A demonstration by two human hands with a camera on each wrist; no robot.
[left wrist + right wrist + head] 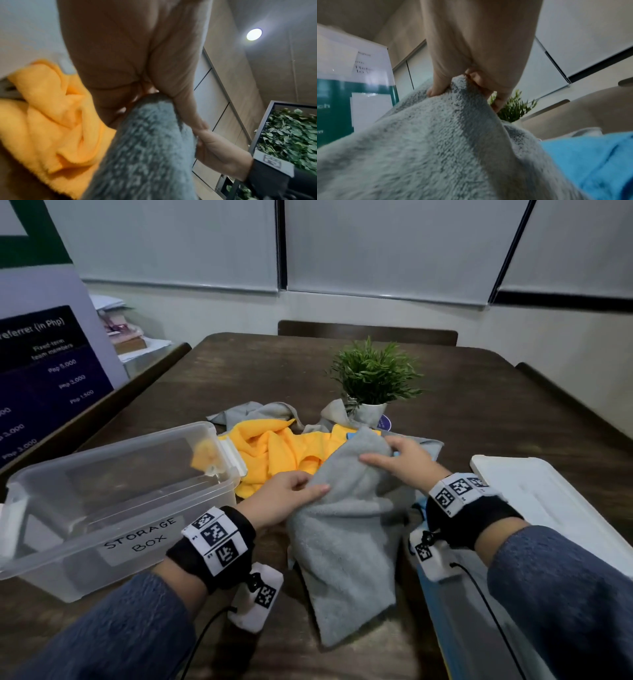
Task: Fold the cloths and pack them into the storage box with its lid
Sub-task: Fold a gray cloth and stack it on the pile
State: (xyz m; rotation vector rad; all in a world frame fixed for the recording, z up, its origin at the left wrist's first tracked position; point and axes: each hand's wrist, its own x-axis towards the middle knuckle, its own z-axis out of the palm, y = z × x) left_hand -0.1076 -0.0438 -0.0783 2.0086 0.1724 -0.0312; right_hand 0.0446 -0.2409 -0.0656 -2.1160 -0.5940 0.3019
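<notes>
While the box [116, 501] stands open at the bench's [239, 371] left, the left hand [277, 501] pinches the grey cloth [349, 549] beside the yellow cloth [274, 453]. Right hand [407, 463] grips the same cloth's far edge. Lid [548, 508] lies rightmost.

Lid [561, 508] cut off right; blue cloth [594, 155] mostly hidden.

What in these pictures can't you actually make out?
- Head view: blue cloth mostly hidden under the grey towel and the right hand.
- Head view: lid cut off by the right edge.
- Left wrist view: left hand hides its fingertips.
- Poster print too small.
</notes>
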